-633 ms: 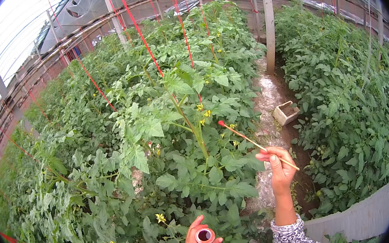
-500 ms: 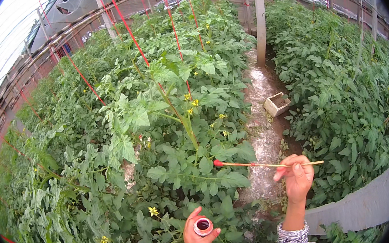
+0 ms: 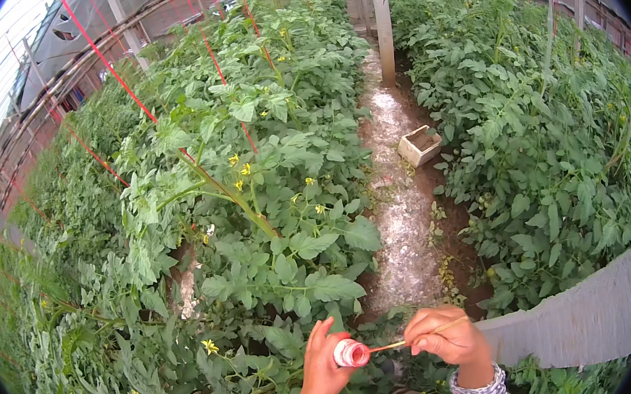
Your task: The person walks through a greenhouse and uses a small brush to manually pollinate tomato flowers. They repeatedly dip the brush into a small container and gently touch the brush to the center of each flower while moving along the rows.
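Observation:
My left hand [image 3: 323, 363] is wrapped round a small bottle [image 3: 343, 353] with a pale body and red-stained mouth, tilted to the right. My right hand [image 3: 447, 338] pinches a thin wooden stick [image 3: 389, 346], which lies nearly level. Its left end reaches the bottle's mouth; the red head on that end is hidden from sight. Below and left of the hands, a tomato plant bears a yellow flower [image 3: 210, 347]. More yellow flowers [image 3: 241, 170] hang on a thick stem farther up.
Dense tomato plants [image 3: 535, 141] fill both sides of a pale dirt path [image 3: 402, 241]. An open box [image 3: 419, 146] sits on the path near a post [image 3: 383, 22]. Red strings [image 3: 119, 79] run down to the stems. A grey curved slab [image 3: 579, 322] stands at right.
My right hand has moved down and left, bringing the stick's red head to the bottle's mouth. My left hand has tipped the bottle rightward. The view has shifted right.

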Tool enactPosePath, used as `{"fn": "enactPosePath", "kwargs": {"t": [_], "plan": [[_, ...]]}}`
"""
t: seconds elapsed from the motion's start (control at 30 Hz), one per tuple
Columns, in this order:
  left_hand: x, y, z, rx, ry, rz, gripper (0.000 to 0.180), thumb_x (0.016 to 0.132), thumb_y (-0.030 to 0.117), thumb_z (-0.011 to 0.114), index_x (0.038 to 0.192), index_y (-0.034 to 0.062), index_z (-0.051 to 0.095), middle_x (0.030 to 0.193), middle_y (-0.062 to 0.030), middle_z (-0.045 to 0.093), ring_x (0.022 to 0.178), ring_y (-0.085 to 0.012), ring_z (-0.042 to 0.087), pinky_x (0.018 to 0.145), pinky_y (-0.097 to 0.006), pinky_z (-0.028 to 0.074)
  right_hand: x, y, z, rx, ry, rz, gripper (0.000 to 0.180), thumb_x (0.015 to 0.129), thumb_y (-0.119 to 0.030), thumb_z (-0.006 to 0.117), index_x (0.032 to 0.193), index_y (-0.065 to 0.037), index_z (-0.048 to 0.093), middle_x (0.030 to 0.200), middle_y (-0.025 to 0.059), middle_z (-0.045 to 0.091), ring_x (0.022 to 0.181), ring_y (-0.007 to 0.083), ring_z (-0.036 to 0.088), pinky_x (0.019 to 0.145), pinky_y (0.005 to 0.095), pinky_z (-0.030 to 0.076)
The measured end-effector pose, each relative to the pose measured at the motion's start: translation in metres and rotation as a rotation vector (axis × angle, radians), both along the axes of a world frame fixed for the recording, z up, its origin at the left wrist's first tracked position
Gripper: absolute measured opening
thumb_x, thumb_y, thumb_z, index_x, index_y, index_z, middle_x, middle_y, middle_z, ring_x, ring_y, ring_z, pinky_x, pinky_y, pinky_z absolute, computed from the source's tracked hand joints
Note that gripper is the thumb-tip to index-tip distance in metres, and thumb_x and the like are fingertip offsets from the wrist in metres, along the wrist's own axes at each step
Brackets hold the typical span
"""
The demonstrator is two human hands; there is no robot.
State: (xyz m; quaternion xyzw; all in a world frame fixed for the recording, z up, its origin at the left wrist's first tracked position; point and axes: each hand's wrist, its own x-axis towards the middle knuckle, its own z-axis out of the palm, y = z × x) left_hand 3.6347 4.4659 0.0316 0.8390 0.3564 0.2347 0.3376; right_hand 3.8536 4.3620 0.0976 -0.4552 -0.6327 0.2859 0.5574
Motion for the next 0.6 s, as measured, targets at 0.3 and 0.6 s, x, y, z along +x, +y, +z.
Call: {"fn": "enactPosePath", "kwargs": {"t": [0.3,0.6], "plan": [[0.067,0.017,-0.009,-0.058,0.032,-0.113,0.045,0.060,0.007,0.082,0.100,0.0074,0.062,0.132,-0.0170,0.049,0.127,-0.0361,0.042,0.102,-0.042,0.037,0.044,0.014,-0.014,-0.051,-0.191,0.027,0.008,0.085,-0.009,0.064,0.090,-0.002,0.062,0.083,0.0099,0.063,0.066,0.0245,0.063,0.056,0.0327,0.048],[0.142,0.059,-0.004,-0.053,-0.033,-0.257,0.044,0.062,0.008,0.081,0.102,0.0081,0.061,0.133,-0.0154,0.048,0.130,-0.0356,0.039,0.103,-0.042,0.036,0.111,-0.020,-0.004,-0.040,0.242,-0.245,0.011,0.088,-0.004,0.060,0.094,0.006,0.062,0.086,0.0143,0.063,0.071,0.0195,0.067,0.061,0.0280,0.055]]}}
